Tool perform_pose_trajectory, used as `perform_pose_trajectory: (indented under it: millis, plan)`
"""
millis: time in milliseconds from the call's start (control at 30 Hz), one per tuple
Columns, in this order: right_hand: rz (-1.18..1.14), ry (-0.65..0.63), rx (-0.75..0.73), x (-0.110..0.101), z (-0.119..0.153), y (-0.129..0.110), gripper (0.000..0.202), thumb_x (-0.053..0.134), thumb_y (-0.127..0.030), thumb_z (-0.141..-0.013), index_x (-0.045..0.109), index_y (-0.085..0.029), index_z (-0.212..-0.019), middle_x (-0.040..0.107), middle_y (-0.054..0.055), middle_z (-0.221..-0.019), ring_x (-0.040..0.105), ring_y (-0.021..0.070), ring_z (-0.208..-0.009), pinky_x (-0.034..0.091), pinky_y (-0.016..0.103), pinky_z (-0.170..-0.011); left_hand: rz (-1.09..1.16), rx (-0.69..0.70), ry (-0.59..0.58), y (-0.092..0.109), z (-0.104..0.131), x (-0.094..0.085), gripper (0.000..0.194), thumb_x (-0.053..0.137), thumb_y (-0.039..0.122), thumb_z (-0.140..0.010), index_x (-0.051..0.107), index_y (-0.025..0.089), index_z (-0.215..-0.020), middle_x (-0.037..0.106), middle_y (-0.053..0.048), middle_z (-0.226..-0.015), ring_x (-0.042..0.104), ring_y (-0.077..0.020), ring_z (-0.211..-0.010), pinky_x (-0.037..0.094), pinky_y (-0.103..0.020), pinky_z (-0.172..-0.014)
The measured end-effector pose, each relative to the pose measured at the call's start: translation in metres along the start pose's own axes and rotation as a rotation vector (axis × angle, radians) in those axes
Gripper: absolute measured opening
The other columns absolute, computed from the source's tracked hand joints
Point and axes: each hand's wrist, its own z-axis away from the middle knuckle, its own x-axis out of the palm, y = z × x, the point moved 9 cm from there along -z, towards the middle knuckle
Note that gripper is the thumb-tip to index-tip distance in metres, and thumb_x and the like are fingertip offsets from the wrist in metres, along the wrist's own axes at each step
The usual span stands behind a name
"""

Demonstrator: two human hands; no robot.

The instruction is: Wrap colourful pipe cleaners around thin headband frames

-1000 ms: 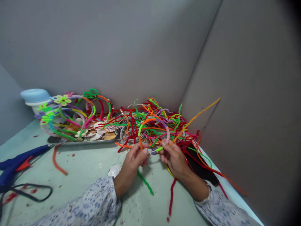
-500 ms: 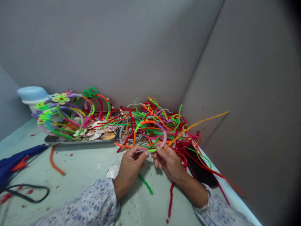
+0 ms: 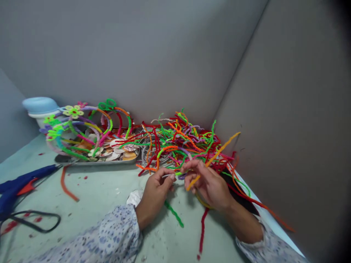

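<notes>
My left hand [image 3: 155, 195] pinches the bare white end of a headband [image 3: 166, 148], whose arch is wrapped in orange, green and purple pipe cleaner. Close on the right, my right hand [image 3: 212, 186] has its fingers bent around a yellow-orange pipe cleaner [image 3: 224, 147]. One end of that strand sticks up past the knuckles, and a shorter length shows below the fingers. The right fingers cover part of the headband's lower right side. A green pipe cleaner [image 3: 174, 213] and a dark red one [image 3: 202, 232] lie on the table below the hands.
Behind the hands is a tangled heap of pipe cleaners [image 3: 189, 135] beside coiled wire hoops. Finished flower headbands [image 3: 73, 112] stand over a metal tray [image 3: 95, 163] of shells. A blue glue gun [image 3: 30, 177] with its cord lies left. Grey walls [image 3: 164, 54] close in the back and right.
My right hand has moved slightly right and its fingers have loosened from the headband. The yellow-orange strand now runs steeper and reaches less far right. My left hand keeps its pinch.
</notes>
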Motion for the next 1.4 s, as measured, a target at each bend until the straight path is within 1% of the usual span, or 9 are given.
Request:
perform_pose_trajectory:
  millis: [167,367,467,567,700,833,1000,1133,1400]
  plan:
    - [0.237,0.172,-0.187,-0.009,0.003,-0.002,0.03,0.043,-0.049,-0.087,0.059,-0.024,-0.089,0.059,0.002,-0.076,0.056,0.0144,-0.061,0.047,0.027,-0.057,-0.05,0.009,-0.03,-0.003,0.001,0.003,0.018,0.055,0.032,-0.08,0.062,0.017,-0.086,0.055,0.003,-0.062,0.049,-0.0115,-0.055,0.037,-0.022,-0.052]
    - [0.307,0.261,-0.159,-0.015,0.001,0.004,0.019,0.052,-0.042,-0.084,0.055,-0.023,-0.085,0.057,-0.001,-0.065,0.053,0.0132,-0.054,0.044,0.025,-0.052,-0.069,-0.016,-0.029,-0.012,-0.003,0.003,0.02,0.054,0.032,-0.08,0.061,0.017,-0.09,0.057,0.001,-0.068,0.046,-0.0107,-0.054,0.036,-0.021,-0.05]
    - [0.423,0.282,-0.189,-0.015,0.003,0.002,0.011,0.058,-0.034,-0.081,0.055,-0.023,-0.085,0.057,0.0,-0.078,0.055,0.0126,-0.06,0.045,0.024,-0.057,-0.082,-0.009,-0.027,-0.012,-0.003,0.003,0.019,0.054,0.032,-0.08,0.061,0.017,-0.09,0.055,0.002,-0.065,0.045,-0.0107,-0.053,0.035,-0.021,-0.049]
    - [0.559,0.299,-0.283,-0.014,0.008,-0.002,0.007,0.058,-0.026,-0.081,0.057,-0.023,-0.087,0.055,0.003,-0.094,0.056,0.0141,-0.071,0.047,0.025,-0.064,-0.096,0.006,-0.039,-0.011,-0.002,0.004,0.019,0.053,0.032,-0.081,0.06,0.017,-0.089,0.055,0.002,-0.067,0.046,-0.0107,-0.055,0.036,-0.021,-0.051]
    - [0.748,0.325,-0.4,-0.011,0.014,-0.008,0.008,0.054,-0.02,-0.082,0.057,-0.022,-0.088,0.058,0.004,-0.089,0.056,0.0183,-0.082,0.046,0.031,-0.076,-0.102,0.012,-0.06,-0.013,-0.003,0.005,0.018,0.051,0.03,-0.082,0.06,0.016,-0.091,0.06,-0.001,-0.077,0.047,-0.0106,-0.058,0.038,-0.022,-0.053]
    - [0.864,0.353,-0.44,-0.01,0.017,-0.013,0.011,0.051,-0.018,-0.083,0.057,-0.021,-0.092,0.058,0.003,-0.09,0.056,0.0177,-0.085,0.045,0.032,-0.08,-0.097,0.007,-0.062,-0.016,-0.004,0.006,0.017,0.051,0.029,-0.082,0.059,0.017,-0.091,0.06,-0.001,-0.077,0.046,-0.0098,-0.057,0.038,-0.021,-0.052]
    - [0.934,0.312,-0.544,0.0,0.019,-0.02,0.012,0.05,-0.013,-0.084,0.057,-0.021,-0.09,0.058,0.004,-0.093,0.055,0.0175,-0.093,0.044,0.031,-0.083,-0.073,0.0,-0.049,-0.016,-0.003,0.006,0.016,0.052,0.029,-0.082,0.055,0.018,-0.093,0.058,0.0,-0.077,0.048,-0.0093,-0.057,0.039,-0.021,-0.051]
    - [0.971,0.243,-0.581,0.006,0.019,-0.016,0.017,0.048,-0.009,-0.084,0.056,-0.02,-0.094,0.059,0.004,-0.094,0.056,0.017,-0.093,0.045,0.031,-0.083,-0.057,0.005,-0.035,-0.014,-0.003,0.005,0.016,0.052,0.029,-0.082,0.053,0.018,-0.094,0.055,0.002,-0.071,0.05,-0.0095,-0.057,0.04,-0.02,-0.051]
    - [1.071,0.19,-0.638,0.009,0.021,-0.011,0.02,0.046,-0.007,-0.084,0.055,-0.019,-0.097,0.059,0.006,-0.094,0.056,0.0168,-0.091,0.047,0.03,-0.08,0.007,0.024,-0.046,-0.01,0.0,0.007,0.015,0.051,0.022,-0.083,0.05,0.02,-0.098,0.059,0.0,-0.081,0.057,-0.0104,-0.065,0.046,-0.022,-0.06]
